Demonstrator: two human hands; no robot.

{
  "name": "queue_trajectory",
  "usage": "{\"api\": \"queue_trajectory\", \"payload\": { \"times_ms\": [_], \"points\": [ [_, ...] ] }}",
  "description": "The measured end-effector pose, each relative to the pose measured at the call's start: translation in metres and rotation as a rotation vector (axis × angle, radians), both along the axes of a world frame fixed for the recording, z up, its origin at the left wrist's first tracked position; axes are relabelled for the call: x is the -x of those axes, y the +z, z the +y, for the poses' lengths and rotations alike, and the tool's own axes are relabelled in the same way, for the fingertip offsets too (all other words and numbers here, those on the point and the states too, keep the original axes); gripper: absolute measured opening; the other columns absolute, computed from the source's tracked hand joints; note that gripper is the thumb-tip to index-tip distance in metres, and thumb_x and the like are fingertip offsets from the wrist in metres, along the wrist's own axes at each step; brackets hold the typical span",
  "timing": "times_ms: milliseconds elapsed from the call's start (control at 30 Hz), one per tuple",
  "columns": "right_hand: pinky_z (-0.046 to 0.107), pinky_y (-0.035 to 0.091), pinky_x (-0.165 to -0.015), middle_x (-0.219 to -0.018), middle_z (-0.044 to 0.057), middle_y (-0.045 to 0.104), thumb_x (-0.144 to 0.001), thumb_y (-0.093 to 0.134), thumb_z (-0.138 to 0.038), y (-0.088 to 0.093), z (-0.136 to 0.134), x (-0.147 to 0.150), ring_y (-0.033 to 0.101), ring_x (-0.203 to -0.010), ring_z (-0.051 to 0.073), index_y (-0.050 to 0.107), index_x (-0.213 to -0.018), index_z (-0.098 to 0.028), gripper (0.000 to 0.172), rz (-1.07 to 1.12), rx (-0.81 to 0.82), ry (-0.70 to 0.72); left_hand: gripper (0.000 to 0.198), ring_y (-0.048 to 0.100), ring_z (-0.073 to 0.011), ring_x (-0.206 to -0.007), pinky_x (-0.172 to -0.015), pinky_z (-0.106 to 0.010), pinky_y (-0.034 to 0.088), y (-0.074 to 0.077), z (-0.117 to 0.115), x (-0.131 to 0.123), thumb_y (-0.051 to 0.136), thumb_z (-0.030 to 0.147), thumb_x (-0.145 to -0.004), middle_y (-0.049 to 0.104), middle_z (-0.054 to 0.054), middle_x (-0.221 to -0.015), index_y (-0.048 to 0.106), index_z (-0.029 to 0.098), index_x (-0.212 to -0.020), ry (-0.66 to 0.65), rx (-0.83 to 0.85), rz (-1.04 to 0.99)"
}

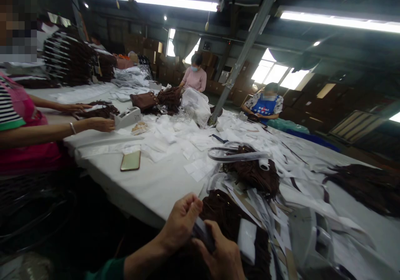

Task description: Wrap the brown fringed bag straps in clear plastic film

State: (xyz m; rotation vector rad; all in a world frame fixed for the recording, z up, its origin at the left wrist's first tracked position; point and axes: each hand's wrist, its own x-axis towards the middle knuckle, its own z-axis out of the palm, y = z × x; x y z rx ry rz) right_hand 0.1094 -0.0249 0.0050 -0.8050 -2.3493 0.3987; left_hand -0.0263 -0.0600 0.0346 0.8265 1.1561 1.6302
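At the near edge of the bench (156, 184), the person's left hand (181, 223) and right hand (221, 255) are close together over a brown fringed piece (228, 213). Both hands are closed on a pale strip (202, 233) lying across that piece: the left pinches it between thumb and fingertips, and the right presses it with the thumb, fingers curled. A white tag (247, 240) sits on the brown fringed piece just right of the right hand.

A second brown fringed bundle (254, 176) lies further in, amid loose paper slips (200, 169). A phone (130, 161) lies flat towards the left, well apart from the hands. A co-worker's hand (101, 124) rests beside a tape dispenser (126, 117) at the far left.
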Motion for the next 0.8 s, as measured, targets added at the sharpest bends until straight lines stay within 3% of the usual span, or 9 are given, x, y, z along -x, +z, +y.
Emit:
{"api": "queue_trajectory", "payload": {
  "times_ms": [100,167,300,400,467,600,667,733,800],
  "points": [
    [0.022,0.044,-0.046,-0.062,0.0,0.067,-0.089,0.043,-0.061,0.009,-0.004,0.003,0.064,-0.048,0.017,0.058,-0.098,-0.021,0.043,0.047,0.182,-0.057,0.044,0.026,-0.0074,-0.048,-0.046,-0.02,0.025,-0.001,0.009,-0.015,0.057,0.06,-0.079,0.032,0.009,-0.056,0.039,0.021,-0.072,0.173,0.01,-0.403],
    [0.021,0.041,-0.043,-0.057,-0.001,0.065,-0.093,0.039,-0.056,0.011,-0.003,0.002,0.061,-0.045,0.016,0.058,-0.091,-0.021,0.04,0.02,0.179,-0.061,0.044,0.027,-0.0076,-0.047,-0.046,-0.02,0.025,-0.002,0.011,-0.018,0.054,0.063,-0.08,0.031,0.009,-0.055,0.04,0.022,-0.076,0.168,0.025,-0.493],
    [0.021,0.038,-0.041,-0.055,0.001,0.063,-0.097,0.031,-0.048,0.012,0.005,-0.005,0.06,-0.044,0.015,0.058,-0.081,-0.02,0.042,-0.091,-0.083,0.039,0.051,0.036,-0.0101,-0.051,-0.05,-0.023,0.028,0.001,0.003,-0.005,0.045,0.069,-0.081,0.043,0.005,-0.057,0.052,0.019,-0.084,-0.052,-0.014,-0.047],
    [0.022,0.038,-0.041,-0.057,0.004,0.064,-0.098,0.029,-0.04,0.021,0.007,-0.008,0.061,-0.045,0.016,0.06,-0.081,-0.019,0.041,-0.116,-0.194,0.14,0.043,0.04,-0.0116,-0.056,-0.054,-0.024,0.027,0.011,-0.005,0.004,0.067,0.06,-0.071,0.05,0.002,-0.06,0.059,0.018,-0.079,-0.133,-0.104,0.353],
    [0.022,0.04,-0.043,-0.058,0.003,0.065,-0.097,0.034,-0.043,0.032,0.006,-0.008,0.062,-0.048,0.016,0.06,-0.084,-0.019,0.037,-0.109,-0.183,0.172,0.043,0.035,-0.0099,-0.052,-0.051,-0.024,0.025,0.019,-0.004,0.003,0.068,0.059,-0.071,0.045,0.004,-0.054,0.054,0.018,-0.068,-0.054,-0.117,0.279],
    [0.02,0.042,-0.045,-0.064,0.0,0.068,-0.091,0.047,-0.052,0.048,0.007,-0.007,0.064,-0.049,0.015,0.058,-0.095,-0.021,0.034,-0.076,-0.039,0.133,0.051,0.024,-0.0076,-0.042,-0.043,-0.021,0.024,0.028,0.01,-0.011,0.051,0.069,-0.078,0.028,0.009,-0.047,0.037,0.022,-0.065,0.13,-0.051,-0.384],
    [0.02,0.04,-0.043,-0.059,-0.001,0.065,-0.094,0.042,-0.05,0.048,0.009,-0.008,0.06,-0.043,0.014,0.059,-0.096,-0.021,0.034,-0.065,0.003,0.104,0.051,0.026,-0.0083,-0.042,-0.045,-0.021,0.027,0.028,0.015,-0.016,0.049,0.071,-0.077,0.026,0.01,-0.046,0.035,0.023,-0.069,0.126,-0.037,-0.55],
    [0.02,0.037,-0.041,-0.053,-0.001,0.062,-0.096,0.038,-0.046,0.044,0.012,-0.01,0.059,-0.04,0.014,0.06,-0.09,-0.02,0.034,-0.089,-0.021,0.084,0.05,0.027,-0.0089,-0.044,-0.046,-0.021,0.027,0.026,0.013,-0.015,0.046,0.073,-0.078,0.029,0.01,-0.048,0.04,0.023,-0.074,0.065,-0.048,-0.448],
    [0.02,0.036,-0.04,-0.053,0.001,0.063,-0.095,0.039,-0.043,0.04,0.014,-0.012,0.06,-0.043,0.015,0.06,-0.083,-0.02,0.034,-0.132,-0.068,0.089,0.051,0.031,-0.0097,-0.048,-0.047,-0.022,0.026,0.024,0.007,-0.01,0.05,0.072,-0.075,0.038,0.007,-0.053,0.05,0.021,-0.081,-0.042,-0.084,-0.098]
  ]
}}
